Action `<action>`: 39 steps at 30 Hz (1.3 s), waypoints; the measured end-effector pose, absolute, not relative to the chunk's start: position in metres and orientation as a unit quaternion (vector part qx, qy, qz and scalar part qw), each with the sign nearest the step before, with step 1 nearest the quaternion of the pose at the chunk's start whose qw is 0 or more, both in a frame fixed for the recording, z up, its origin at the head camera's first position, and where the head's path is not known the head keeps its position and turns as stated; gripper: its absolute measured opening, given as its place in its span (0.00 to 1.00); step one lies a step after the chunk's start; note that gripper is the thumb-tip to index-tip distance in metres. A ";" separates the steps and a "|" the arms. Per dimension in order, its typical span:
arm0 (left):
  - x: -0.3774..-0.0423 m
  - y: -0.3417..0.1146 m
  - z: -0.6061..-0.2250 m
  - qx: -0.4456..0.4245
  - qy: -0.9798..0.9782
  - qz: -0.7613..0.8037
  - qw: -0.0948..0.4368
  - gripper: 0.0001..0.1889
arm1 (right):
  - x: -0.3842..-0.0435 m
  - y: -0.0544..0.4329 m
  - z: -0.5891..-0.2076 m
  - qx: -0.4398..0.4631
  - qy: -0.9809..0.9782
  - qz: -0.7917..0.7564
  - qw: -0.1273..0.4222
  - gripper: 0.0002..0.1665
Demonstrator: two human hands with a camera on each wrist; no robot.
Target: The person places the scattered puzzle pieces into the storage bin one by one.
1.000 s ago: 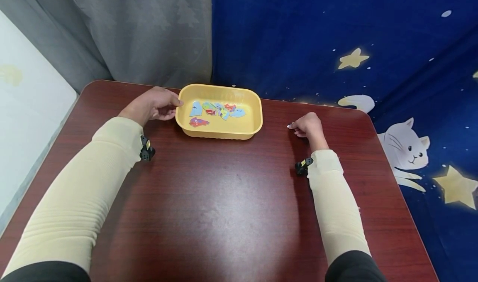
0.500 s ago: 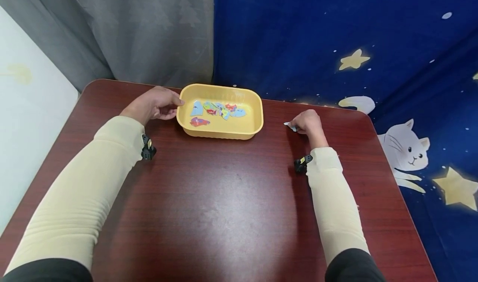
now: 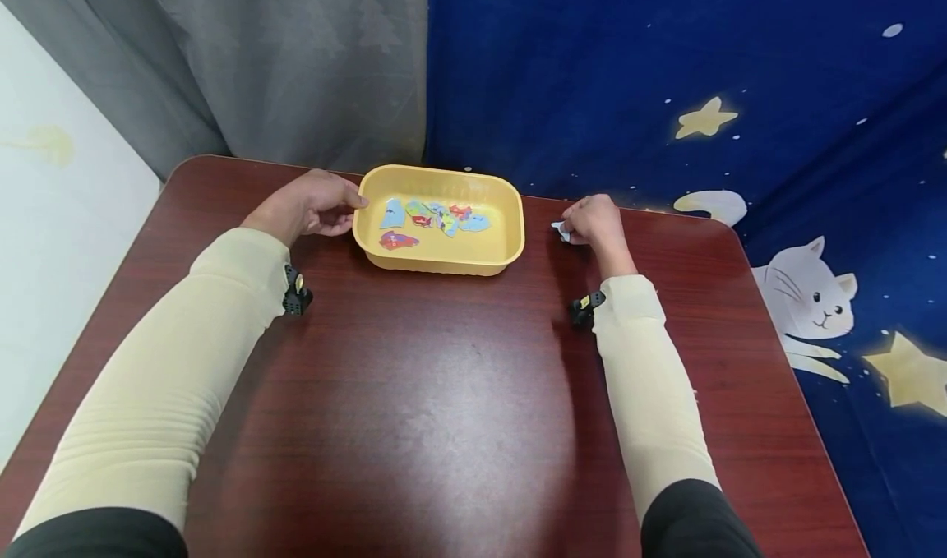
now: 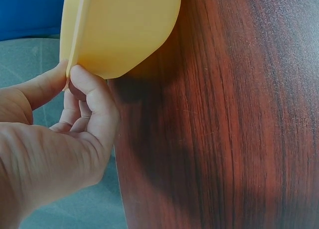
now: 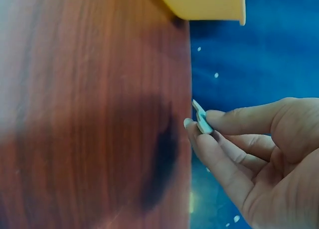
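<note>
Dark wood table (image 3: 444,394) before a starry blue cloth. Left hand (image 3: 307,205) pinches the left rim of the tray (image 3: 510,242) — long axis left-right. Right hand (image 3: 599,221) pinches a small piece (image 3: 560,230), lifted just right of the tray.

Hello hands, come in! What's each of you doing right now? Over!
Left hand pinches yellow tray rim. Right hand pinches puzzle piece above table. Path to tray clear.
</note>
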State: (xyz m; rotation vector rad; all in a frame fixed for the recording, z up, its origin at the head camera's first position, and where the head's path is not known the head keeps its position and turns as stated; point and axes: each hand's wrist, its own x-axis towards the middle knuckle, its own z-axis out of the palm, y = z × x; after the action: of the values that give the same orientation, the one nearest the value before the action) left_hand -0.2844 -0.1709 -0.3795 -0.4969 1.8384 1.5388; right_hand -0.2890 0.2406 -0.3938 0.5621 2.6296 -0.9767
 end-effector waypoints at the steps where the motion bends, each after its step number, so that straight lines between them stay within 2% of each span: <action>1: -0.284 -0.171 -0.379 -0.191 0.705 0.593 0.340 0.14 | -0.290 0.239 -0.392 0.191 0.914 -0.332 0.135 0.11; 7: -0.283 -0.169 -0.379 -0.189 0.701 0.596 0.342 0.12 | -0.293 0.228 -0.379 0.188 0.915 -0.341 0.101 0.13; 19: -0.282 -0.171 -0.379 -0.190 0.702 0.594 0.343 0.13 | -0.292 0.203 -0.357 0.173 0.911 -0.369 0.060 0.18; 39: -0.279 -0.173 -0.379 -0.190 0.700 0.597 0.343 0.15 | -0.286 0.153 -0.360 0.156 0.874 -0.449 0.098 0.18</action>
State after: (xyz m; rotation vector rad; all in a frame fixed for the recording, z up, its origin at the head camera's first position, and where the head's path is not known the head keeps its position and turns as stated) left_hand -0.2790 -0.1733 -0.3789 -0.4937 1.8189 1.5513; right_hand -0.2857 0.1532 -0.3603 0.4621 2.5884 -1.3288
